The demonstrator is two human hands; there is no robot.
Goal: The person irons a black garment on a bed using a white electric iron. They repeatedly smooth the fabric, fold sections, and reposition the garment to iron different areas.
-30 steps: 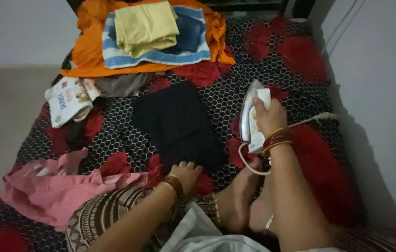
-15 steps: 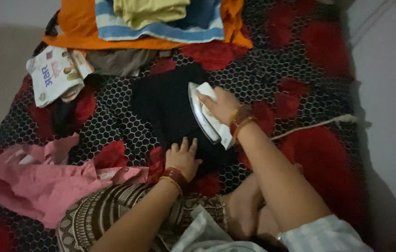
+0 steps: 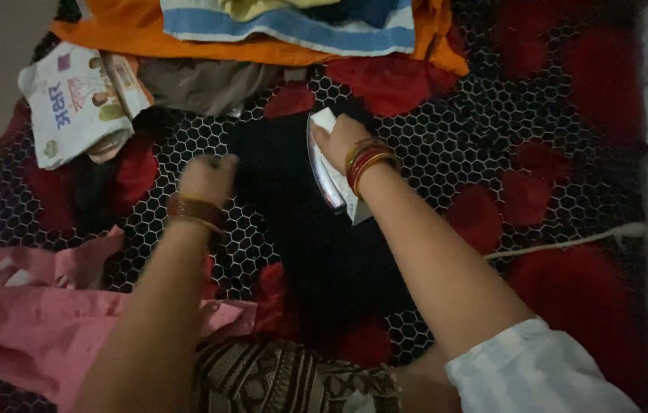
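Black bedspread (image 3: 446,145) with white honeycomb lines and big red flowers fills nearly the whole view, all other things lie on it. Pink cloth (image 3: 41,321) bunched at lower left, reaching toward the person's patterned lap. Orange cloth (image 3: 133,30) at top edge, with a blue and white striped towel (image 3: 293,23) stacked on it and a yellow piece just showing above that. Black garment (image 3: 316,260) spread flat in the middle of the bedspread, dim, edges hard to trace against the dark print. Grey-brown cloth (image 3: 201,80) just below the orange one. White printed packet (image 3: 71,115) at upper left, beside the grey-brown cloth, apart from both hands. White electric iron (image 3: 329,170) rests on the upper part of the black garment, tilted a bit, metal sole facing left. Right hand (image 3: 339,141), red and gold bangles on wrist, closed around the iron's handle from above. White cord (image 3: 576,241) runs off across the bedspread toward the right edge. Left hand (image 3: 207,177), bangles on wrist, motion-blurred, sits at the left edge of the black garment, fingers look curled; cannot tell whether it pinches the fabric or only presses it. Hands apart, garment between them.
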